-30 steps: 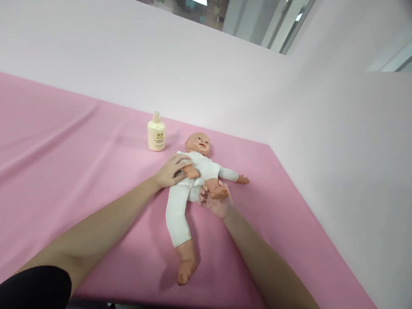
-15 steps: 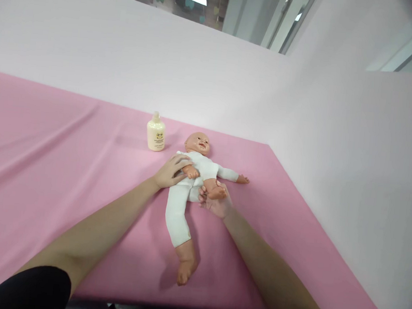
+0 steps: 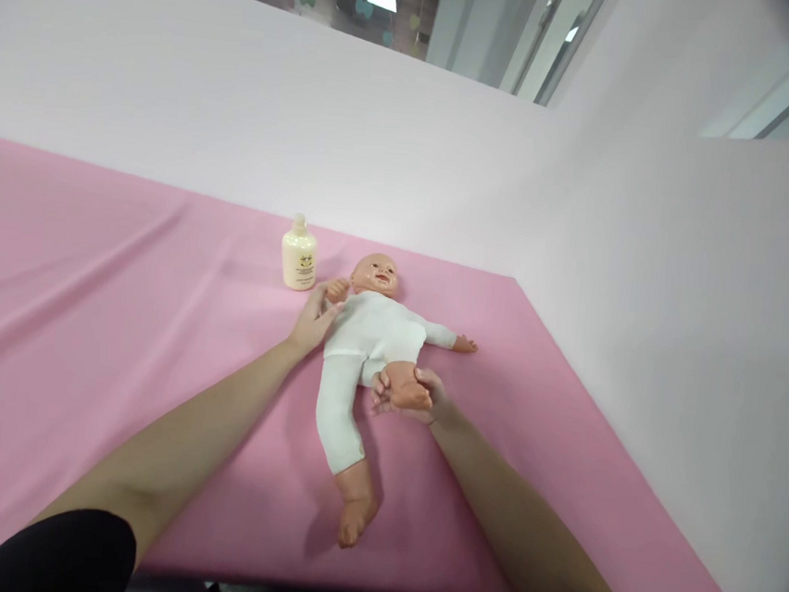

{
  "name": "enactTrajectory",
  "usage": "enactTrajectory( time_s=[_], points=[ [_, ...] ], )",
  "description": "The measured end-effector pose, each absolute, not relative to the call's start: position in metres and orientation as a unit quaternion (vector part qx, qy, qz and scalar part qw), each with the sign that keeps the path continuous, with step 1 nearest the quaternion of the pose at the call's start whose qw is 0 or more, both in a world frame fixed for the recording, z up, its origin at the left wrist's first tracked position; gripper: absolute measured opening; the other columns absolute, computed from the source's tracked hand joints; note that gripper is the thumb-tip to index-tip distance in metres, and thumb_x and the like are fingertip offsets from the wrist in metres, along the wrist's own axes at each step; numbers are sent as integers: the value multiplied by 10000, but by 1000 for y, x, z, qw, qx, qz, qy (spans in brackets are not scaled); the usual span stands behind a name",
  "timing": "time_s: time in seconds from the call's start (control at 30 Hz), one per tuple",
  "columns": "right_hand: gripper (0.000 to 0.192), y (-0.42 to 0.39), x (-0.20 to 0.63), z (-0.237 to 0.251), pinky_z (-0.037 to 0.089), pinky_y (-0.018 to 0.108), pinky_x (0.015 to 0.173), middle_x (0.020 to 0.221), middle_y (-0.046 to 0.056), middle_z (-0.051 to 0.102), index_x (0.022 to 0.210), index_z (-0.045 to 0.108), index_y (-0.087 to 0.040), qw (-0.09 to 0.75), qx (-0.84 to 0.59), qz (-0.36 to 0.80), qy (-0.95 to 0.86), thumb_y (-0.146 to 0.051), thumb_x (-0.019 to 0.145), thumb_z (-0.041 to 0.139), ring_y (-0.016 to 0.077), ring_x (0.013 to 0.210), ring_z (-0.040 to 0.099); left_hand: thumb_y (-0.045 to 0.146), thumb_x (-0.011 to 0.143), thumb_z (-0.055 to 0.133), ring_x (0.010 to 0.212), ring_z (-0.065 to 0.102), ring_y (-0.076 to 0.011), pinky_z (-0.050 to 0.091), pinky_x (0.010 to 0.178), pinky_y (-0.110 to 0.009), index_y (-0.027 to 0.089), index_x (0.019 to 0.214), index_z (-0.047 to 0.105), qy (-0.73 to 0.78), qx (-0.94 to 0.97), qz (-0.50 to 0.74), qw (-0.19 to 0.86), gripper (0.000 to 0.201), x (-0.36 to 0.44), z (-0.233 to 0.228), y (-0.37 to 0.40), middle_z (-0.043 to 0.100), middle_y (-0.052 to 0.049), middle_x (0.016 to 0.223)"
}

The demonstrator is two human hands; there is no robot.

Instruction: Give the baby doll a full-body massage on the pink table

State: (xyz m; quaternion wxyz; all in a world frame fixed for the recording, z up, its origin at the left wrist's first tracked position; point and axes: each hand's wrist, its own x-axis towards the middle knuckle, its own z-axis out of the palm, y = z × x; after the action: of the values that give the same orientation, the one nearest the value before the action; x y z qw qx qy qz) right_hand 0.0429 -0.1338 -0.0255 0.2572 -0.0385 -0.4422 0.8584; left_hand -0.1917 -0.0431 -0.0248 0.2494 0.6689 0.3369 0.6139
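Right hand, fingers curled, grasps the raised ankle of a white-clad doll lying face-up on pink cloth; left hand, farther off, half closed, holds the doll's arm at left; beyond, left of the head, stands a cream bottle.

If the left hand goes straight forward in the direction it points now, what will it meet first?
The left hand would probably meet the doll's small hand first, directly ahead; depth there is unclear.
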Motion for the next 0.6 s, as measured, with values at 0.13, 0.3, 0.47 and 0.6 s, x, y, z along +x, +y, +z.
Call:
enactTrajectory(
  time_s=[0.13,0.3,0.47,0.6],
  points=[
    [509,-138,41,-25,521,443,790,870,80,550,909,550,-139,152,22,844,-514,-567,656,664,223,832,596,536,832,561,1172,514,-220,482,888,-349,320,1229,461,352,463,726,367,463,-201,-31,-28,525,-46,1271],
    [435,-137,38,-10,521,380,835,844,96,612,902,609,-160,5,80,786,-613,-496,653,729,247,875,647,572,948,247,1203,499,-235,500,839,-353,269,1276,431,382,310,739,460,483,-212,-31,-18,502,-48,1306],
    [370,-135,33,5,545,326,805,827,80,634,893,643,-189,-4,114,778,-618,-425,640,773,234,891,665,527,917,356,1178,534,-261,530,836,-419,247,1247,450,335,149,764,531,443,-211,-22,-22,506,-83,1309],
    [405,-135,29,10,559,332,781,863,88,644,915,646,-197,27,121,787,-605,-446,627,782,238,895,671,531,901,397,1156,551,-260,534,834,-416,258,1212,480,338,143,765,529,422,-208,-19,-24,536,-80,1261]
  ],
)
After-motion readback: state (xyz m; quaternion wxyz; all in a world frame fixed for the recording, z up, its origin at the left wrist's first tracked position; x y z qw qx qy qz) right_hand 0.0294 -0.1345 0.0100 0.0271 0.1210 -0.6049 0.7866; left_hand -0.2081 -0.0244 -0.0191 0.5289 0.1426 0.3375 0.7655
